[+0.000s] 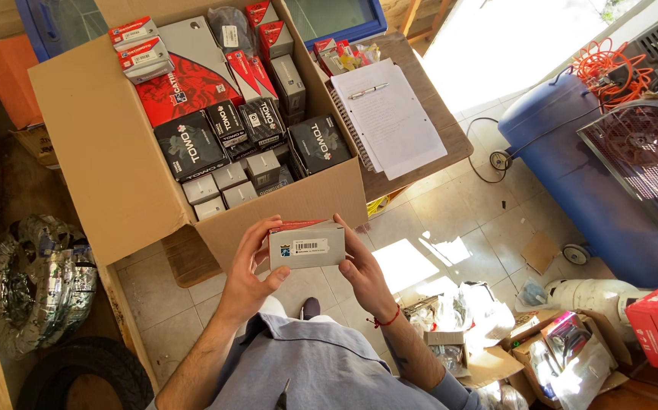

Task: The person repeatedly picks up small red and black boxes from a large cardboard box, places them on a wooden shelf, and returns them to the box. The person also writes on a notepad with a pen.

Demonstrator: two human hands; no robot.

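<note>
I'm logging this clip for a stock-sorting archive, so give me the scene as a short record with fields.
setting: tiled floor beside a wooden table
left hand: grips the left end of a small grey box
right hand: grips the box's right end
box: held level, barcode label facing up
carton: open, packed with black, red and grey boxes
on table: spiral notebook with a pen
right side: blue tank, orange cable
</note>
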